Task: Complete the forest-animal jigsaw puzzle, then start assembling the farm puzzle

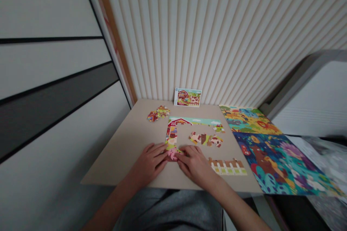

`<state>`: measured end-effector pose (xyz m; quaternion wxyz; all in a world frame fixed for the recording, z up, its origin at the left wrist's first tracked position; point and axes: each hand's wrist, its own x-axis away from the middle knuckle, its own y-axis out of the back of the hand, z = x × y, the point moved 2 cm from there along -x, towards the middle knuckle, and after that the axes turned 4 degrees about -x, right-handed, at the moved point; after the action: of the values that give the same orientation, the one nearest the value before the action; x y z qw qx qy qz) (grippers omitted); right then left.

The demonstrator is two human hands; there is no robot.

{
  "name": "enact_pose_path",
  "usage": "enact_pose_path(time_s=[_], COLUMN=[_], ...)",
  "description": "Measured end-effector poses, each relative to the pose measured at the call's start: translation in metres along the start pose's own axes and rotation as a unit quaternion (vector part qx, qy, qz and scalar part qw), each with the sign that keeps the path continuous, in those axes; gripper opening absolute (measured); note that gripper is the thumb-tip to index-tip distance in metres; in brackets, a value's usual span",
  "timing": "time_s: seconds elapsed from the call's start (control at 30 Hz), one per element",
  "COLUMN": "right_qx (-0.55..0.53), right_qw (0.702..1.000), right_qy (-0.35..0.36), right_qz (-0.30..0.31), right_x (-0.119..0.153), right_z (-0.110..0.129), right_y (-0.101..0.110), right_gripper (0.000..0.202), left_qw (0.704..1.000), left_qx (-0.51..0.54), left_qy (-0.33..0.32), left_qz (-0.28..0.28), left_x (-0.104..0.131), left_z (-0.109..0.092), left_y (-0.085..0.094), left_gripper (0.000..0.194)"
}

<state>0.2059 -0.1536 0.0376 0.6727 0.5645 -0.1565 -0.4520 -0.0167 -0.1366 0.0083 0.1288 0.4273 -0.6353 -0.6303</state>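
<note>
A pink pig shows on the corner puzzle piece at the lower left of a partly joined jigsaw border. From the left, my left hand reaches its edge with fingers stretched out low over the table. My right hand has its fingers bent, the index finger and thumb at the piece's right side. Above the pig runs the joined left column, meeting a top row with a red barn roof and sky. Loose cow-patterned pieces lie inside the border. A strip of fence pieces lies right of my right hand.
A small pile of pieces sits at the back left of the table. A picture card leans against the pleated curtain. Two colourful pictures, a yellow animal scene and a dark blue one, lie along the right.
</note>
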Motion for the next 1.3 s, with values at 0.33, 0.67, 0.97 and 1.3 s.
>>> enact_pose_path(time_s=[0.33,0.67,0.97,1.3], right_qx=[0.066,0.083,0.089,0.042], right_qw=[0.998,0.997,0.996,0.999], right_qy=[0.002,-0.004,0.029,0.007], right_qz=[-0.005,0.003,0.010,-0.020], right_x=[0.002,0.001,0.002,0.022], right_z=[0.006,0.010,0.001,0.012], right_y=[-0.008,-0.008,-0.004,-0.006], right_gripper=[0.027,0.027,0.033,0.042], left_qw=[1.000,1.000,0.998,0.998], left_qx=[0.000,-0.021,-0.037,-0.031], left_qy=[-0.007,-0.022,-0.037,-0.041], left_qz=[0.008,0.000,0.023,0.024], left_x=[0.000,-0.002,0.000,0.000], left_z=[0.000,-0.008,-0.009,-0.005], left_y=[-0.002,0.001,0.000,-0.004], left_gripper=[0.038,0.039,0.047,0.046])
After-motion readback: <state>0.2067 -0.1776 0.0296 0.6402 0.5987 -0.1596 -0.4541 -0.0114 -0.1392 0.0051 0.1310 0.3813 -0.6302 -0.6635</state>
